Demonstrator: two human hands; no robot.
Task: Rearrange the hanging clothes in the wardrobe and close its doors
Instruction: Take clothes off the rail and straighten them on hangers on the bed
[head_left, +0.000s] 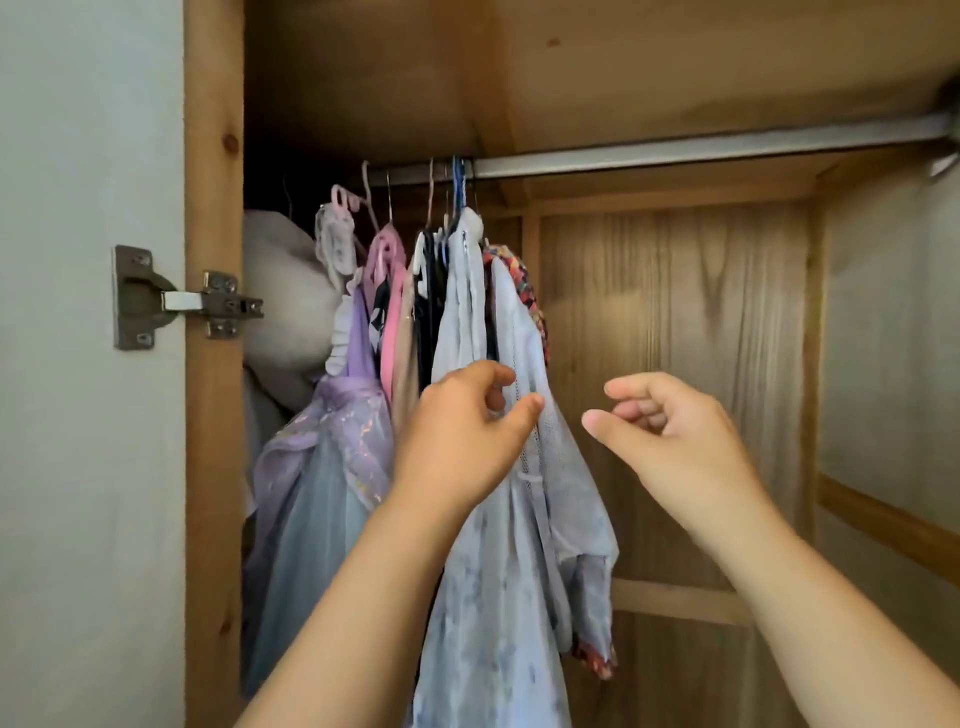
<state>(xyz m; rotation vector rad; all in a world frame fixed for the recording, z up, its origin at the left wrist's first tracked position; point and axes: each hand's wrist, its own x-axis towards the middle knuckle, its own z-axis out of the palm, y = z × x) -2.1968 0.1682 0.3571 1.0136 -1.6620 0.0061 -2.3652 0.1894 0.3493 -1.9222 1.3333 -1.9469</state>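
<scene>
Several garments hang bunched at the left end of the metal rail (675, 150) inside the open wooden wardrobe (213, 467). They include a lilac dress (332, 467), pink and dark pieces, and a light blue garment (498, 597) at the right of the bunch. A patterned red piece (530, 291) hangs behind the blue one. My left hand (462, 431) is raised at the blue garment, thumb and curled fingers pinching its edge. To its right, my right hand (670, 426) hovers in front of the back panel, fingers loosely curled, holding nothing.
The rail to the right of the bunch is bare. The left door (78, 415) stands open, with a metal hinge (176, 299) on it. A pale stuffed bundle (285, 301) sits at the far left inside. The right side wall (893, 338) has a wooden trim.
</scene>
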